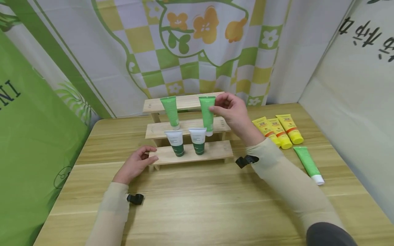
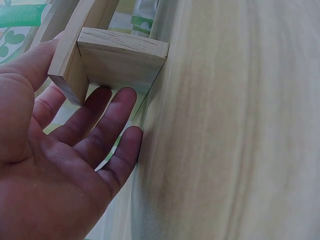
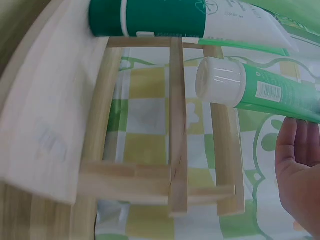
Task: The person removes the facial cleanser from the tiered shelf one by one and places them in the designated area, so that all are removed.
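Note:
My right hand (image 1: 234, 111) holds a green tube (image 1: 207, 114) near its upper end, cap down. In the right wrist view the tube's white cap (image 3: 220, 81) is a little above the middle plank (image 3: 178, 125) of a wooden three-step rack (image 1: 215, 150). Another green tube (image 1: 171, 112) stands on that middle step, to the left. Two white tubes with dark green lower parts, one left (image 1: 175, 141) and one right (image 1: 198, 140), stand on the lowest step. At that step's left end, my left hand (image 1: 136, 163) grips the plank, thumb and fingers around its edge.
Several yellow tubes (image 1: 284, 135) lie at the table's right side, with a green tube (image 1: 309, 165) in front of them. Behind the rack hangs a patterned curtain (image 1: 191, 68). A white wall panel (image 1: 354, 78) borders the table (image 1: 197, 205) on the right.

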Available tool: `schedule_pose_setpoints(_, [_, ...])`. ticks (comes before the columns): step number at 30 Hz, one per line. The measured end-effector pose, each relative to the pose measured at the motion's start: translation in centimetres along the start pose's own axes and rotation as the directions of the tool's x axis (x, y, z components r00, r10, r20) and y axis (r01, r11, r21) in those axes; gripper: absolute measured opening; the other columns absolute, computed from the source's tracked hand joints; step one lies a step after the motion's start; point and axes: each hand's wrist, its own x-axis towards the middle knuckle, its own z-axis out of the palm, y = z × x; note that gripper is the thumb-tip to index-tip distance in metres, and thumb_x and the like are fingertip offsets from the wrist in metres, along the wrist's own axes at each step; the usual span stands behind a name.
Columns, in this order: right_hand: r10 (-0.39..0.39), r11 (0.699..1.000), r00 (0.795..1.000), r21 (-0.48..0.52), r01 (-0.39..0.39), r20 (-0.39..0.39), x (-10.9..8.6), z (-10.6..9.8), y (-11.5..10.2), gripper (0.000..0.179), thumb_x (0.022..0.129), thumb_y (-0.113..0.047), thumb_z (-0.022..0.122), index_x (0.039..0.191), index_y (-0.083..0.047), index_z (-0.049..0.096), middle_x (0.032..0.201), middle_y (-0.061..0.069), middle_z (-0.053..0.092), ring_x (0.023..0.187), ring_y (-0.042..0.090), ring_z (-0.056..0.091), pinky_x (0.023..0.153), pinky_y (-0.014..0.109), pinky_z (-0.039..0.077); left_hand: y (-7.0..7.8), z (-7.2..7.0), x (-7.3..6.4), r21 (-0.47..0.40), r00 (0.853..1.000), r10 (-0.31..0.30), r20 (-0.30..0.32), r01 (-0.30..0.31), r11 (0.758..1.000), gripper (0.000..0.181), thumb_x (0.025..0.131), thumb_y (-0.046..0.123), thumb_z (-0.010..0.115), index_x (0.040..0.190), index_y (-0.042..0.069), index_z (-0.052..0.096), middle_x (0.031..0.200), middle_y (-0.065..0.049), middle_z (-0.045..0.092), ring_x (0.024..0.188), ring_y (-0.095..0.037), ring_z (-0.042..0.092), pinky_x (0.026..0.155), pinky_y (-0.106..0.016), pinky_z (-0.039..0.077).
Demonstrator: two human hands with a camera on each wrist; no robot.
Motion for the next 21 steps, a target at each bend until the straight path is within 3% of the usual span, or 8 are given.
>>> schedule_pose_setpoints(12, [0.014,0.999,0.998,-0.043,-0.016,-0.054,-3.2,-4.3,-0.9,0.026,0.078,-0.007,0.077,0.097,-0.006,0.059,0.089,0.002,0.058,0.08,0.013,0.054,0.07,0.019,0.049,-0.1,0.2,0.0,-0.001,1.0,-0.009,0.011,0.009,1.0,0.038,0.093,0.028,0.061,0.124,0.007,0.052,0.112,-0.014,0.054,0.081,-0.022,0.046,0.069,-0.027,0.042])
schedule_pose_setpoints(19, [-0.024,1.0,0.998,-0.004,0.024,-0.065,-5.4,-7.2,-1.0,0.023,0.079,0.002,0.073,0.096,-0.003,0.059,0.087,0.002,0.059,0.077,0.012,0.054,0.069,0.018,0.05,-3.4,0.4,1.4,-0.002,1.0,-0.004,-0.008,0.004,1.0,0.043,0.09,0.042,0.062,0.123,0.017,0.052,0.12,-0.009,0.052,0.084,-0.021,0.047,0.069,-0.027,0.043])
schedule_pose_setpoints(21, [-0.035,0.999,0.996,-0.01,0.035,-0.076,-5.9,-8.0,-1.0,0.022,0.079,0.003,0.072,0.096,-0.002,0.059,0.086,0.002,0.059,0.076,0.011,0.055,0.069,0.017,0.05,-3.8,0.4,1.5,-0.001,1.0,0.004,-0.016,-0.004,1.0,0.044,0.088,0.045,0.063,0.122,0.019,0.052,0.116,-0.008,0.052,0.083,-0.02,0.047,0.069,-0.027,0.043])
